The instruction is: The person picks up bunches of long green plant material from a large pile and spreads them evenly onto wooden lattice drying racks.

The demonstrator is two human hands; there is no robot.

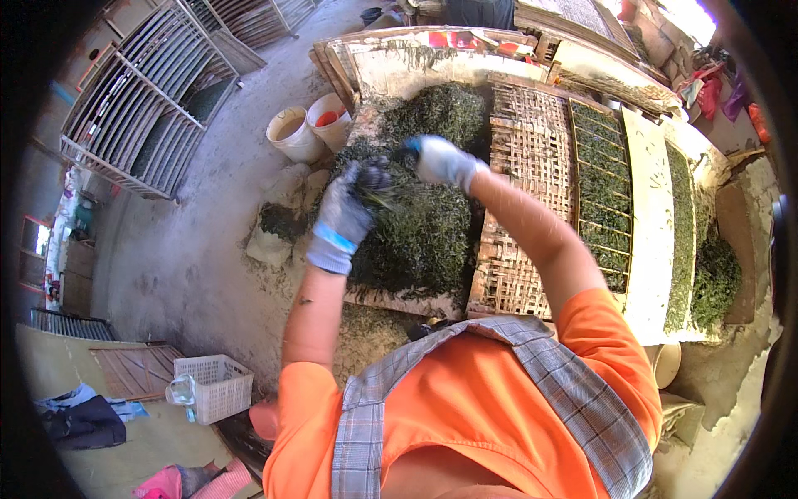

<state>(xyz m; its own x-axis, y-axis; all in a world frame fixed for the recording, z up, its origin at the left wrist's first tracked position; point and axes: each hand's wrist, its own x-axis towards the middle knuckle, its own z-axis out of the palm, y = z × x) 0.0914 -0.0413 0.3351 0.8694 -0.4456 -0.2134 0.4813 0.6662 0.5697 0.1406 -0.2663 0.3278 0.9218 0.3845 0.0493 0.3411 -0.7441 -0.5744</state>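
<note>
A heap of dark green leafy shreds (424, 241) covers the pale work table (399, 299) in front of me. Over its left side is my left hand (345, 212), in a grey knit glove with a light blue band; its dark fingers blur into the leaves, so their grip is hidden. Farther right and higher, my right hand (446, 164), in a whitish glove with blue at the fingertips, hangs above the heap. Motion smears its fingers, and I cannot make out anything held. Right of the heap lies a woven slatted mat (524, 200).
Beyond the mat stand a frame of green leaves (603, 191), a pale board (648, 224) and another leaf pile (716, 279). Two white buckets (295, 137) stand left of the table. Slatted racks (150, 100) fill the far left; a white plastic basket (223, 389) sits lower left.
</note>
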